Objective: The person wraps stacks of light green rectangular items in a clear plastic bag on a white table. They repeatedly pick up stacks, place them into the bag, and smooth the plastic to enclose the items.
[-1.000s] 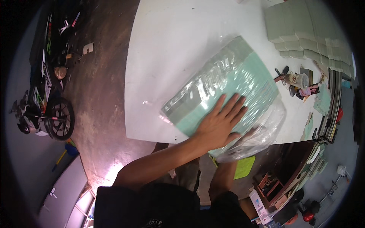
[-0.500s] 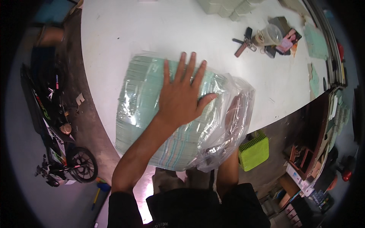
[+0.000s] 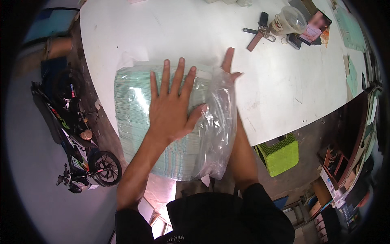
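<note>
A thick block of stacked pale green paper sheets (image 3: 132,110) lies at the near edge of the table, wrapped in a clear plastic bag (image 3: 221,122). Flat on top of it rests my left hand (image 3: 171,107), its fingers spread, the thumb reaching the loose plastic. At the bag's right end my right hand (image 3: 228,63) stands against the gathered, folded-up plastic. Its stretched finger and thumb show past the far end of the fold; the rest is partly hidden behind the film.
The white table (image 3: 284,97) holds a bunch of keys (image 3: 260,32), a clear plastic tub (image 3: 289,20) and a phone (image 3: 315,27) at the far right. A lime green stool (image 3: 280,156) stands right of the table, a motorbike (image 3: 75,138) on the left.
My right hand has come from beneath the loose plastic to the bag's right side, pushing the flap upright and inward. My left hand stays flat on the bundle.
</note>
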A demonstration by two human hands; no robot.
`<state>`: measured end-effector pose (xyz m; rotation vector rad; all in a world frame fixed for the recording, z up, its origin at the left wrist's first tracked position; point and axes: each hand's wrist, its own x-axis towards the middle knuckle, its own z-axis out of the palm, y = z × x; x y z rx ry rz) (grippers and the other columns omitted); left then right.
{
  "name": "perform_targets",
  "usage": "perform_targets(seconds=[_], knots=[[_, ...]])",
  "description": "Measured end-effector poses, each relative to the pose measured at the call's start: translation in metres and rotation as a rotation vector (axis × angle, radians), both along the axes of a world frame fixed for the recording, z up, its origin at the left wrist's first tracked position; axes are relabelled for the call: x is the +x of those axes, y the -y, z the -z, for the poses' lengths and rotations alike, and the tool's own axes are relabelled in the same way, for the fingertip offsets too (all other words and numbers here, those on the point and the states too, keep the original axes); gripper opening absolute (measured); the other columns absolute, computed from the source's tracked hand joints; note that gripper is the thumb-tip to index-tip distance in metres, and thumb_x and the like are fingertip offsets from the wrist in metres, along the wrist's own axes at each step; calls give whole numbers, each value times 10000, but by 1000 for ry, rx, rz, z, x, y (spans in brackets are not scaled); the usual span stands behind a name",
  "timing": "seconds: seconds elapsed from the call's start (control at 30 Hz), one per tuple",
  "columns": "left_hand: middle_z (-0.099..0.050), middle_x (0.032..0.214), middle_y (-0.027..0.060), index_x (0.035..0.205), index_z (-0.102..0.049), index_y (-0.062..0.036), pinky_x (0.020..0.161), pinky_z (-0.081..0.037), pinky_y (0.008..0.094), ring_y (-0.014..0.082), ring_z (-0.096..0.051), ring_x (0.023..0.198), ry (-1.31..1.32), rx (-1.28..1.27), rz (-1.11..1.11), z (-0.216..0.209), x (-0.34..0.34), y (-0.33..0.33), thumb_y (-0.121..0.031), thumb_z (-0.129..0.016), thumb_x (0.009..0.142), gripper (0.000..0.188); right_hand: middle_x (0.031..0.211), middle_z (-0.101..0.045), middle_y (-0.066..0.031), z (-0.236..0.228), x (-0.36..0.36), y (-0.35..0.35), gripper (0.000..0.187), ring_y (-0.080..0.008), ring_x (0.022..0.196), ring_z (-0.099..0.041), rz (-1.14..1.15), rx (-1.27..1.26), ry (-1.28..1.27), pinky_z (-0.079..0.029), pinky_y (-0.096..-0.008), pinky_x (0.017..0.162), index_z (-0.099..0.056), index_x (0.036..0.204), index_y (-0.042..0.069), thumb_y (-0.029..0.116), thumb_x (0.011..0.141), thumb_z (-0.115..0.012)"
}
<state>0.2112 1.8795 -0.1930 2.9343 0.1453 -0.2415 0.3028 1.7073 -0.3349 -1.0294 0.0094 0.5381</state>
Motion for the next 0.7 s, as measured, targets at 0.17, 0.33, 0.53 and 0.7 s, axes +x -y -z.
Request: perform_targets(seconds=[0.17,0.33,0.53,0.7], knots=[[-199,1706,191,1614,-326,-64,1236,-43,668,477,-103,1571,31,-60,-37,2,-2,-3,-569,-513,997,819,1725,-146,-119,-25,10,16,953,-305,1570,-195,151,452,58,-222,-538,1268,-23,1680,200,816,973,-195],[-230,1696,197,1607,-345,-59,1231,-71,672,476,-142,1565,72,-47,-35,2,-3,-1,-549,-519,1006,794,1719,-162,-117,-31,-81,-14,931,-305,1561,-217,202,250,-88,-234,-527,1267,-43,1677,186,790,989,-213],[-242,1692,202,1609,-346,-65,1229,-85,670,478,-164,1560,127,-36,-44,8,-7,-4,-541,-510,1014,779,1711,-181,-114,-33,-93,34,904,-305,1550,-243,-10,356,-274,-248,-514,1267,-68,1673,169,758,1008,-235],[-239,1691,211,1614,-335,-67,1237,-79,656,473,-159,1563,168,4,-37,14,-6,-1,-524,-497,1028,761,1705,-197,-112,-43,-140,-12,882,-304,1541,-265,194,187,-170,-260,-503,1266,-89,1671,154,732,1024,-253]])
